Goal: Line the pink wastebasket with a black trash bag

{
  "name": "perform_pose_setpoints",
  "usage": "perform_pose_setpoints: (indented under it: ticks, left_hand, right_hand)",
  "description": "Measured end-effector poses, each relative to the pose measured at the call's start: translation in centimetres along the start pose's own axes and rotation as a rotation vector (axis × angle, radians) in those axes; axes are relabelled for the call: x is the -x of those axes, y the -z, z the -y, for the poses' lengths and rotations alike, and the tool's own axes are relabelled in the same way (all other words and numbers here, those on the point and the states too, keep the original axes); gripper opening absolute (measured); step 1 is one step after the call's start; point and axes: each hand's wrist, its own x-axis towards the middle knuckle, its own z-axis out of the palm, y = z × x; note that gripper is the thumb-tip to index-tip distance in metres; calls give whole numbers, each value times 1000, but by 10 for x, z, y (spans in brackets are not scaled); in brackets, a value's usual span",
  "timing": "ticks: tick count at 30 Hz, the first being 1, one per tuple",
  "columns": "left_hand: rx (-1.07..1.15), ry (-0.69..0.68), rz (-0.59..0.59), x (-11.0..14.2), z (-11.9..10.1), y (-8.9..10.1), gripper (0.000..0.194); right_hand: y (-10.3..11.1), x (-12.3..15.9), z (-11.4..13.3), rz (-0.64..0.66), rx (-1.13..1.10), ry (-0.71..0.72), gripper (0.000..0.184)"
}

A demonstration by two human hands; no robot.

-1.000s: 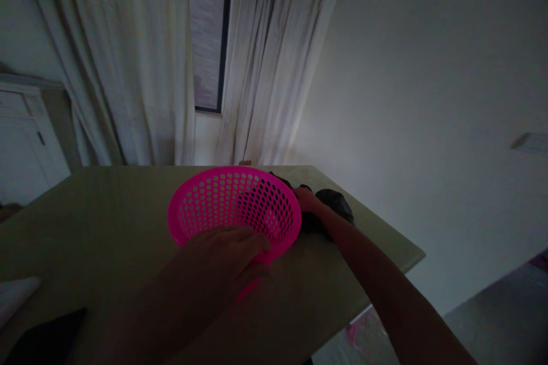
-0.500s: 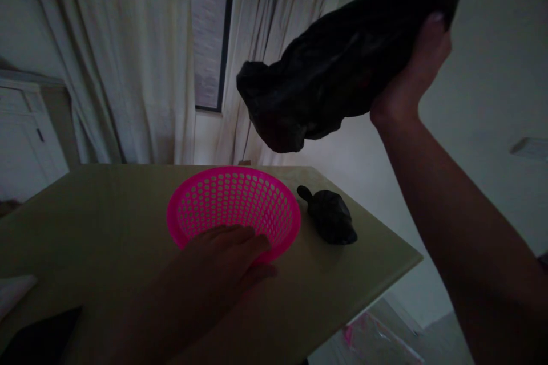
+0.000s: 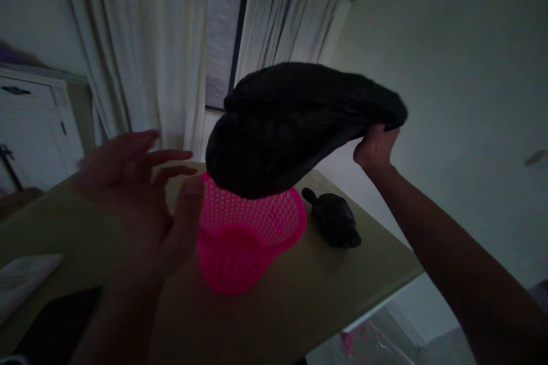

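Note:
My right hand (image 3: 379, 145) grips one end of a large black plastic bag (image 3: 295, 125), held up in the air over the table. The bag's bulging end hangs above a bright pink perforated plastic basket (image 3: 240, 265) and covers part of its far rim. What the bag contains is hidden. My left hand (image 3: 145, 199) is raised at the basket's left, fingers spread and slightly blurred, touching nothing I can see. A smaller black plastic bag (image 3: 334, 219), knotted at one end, lies on the table right of the basket.
The light-coloured table (image 3: 342, 285) ends in an edge at the right. A dark flat object (image 3: 60, 319) and a white flat item (image 3: 25, 279) lie at the near left. Behind stand curtains (image 3: 162, 57), a window and a white cabinet (image 3: 34, 125).
My left hand has let go of the basket's near rim and lifted to the left, fingers spreading. My right hand has lowered the large black bag closer over the basket.

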Motion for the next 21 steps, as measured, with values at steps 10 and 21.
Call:
perform_pose_setpoints:
  ticks: [10, 21]
  left_hand:
    - [-120, -107, 270, -7, 11, 0, 46]
    - [-153, -37, 561, -13, 53, -5, 26]
  right_hand:
    - [-19, 86, -3, 544, 399, 696, 42]
    - [-14, 98, 29, 316, 294, 748, 42]
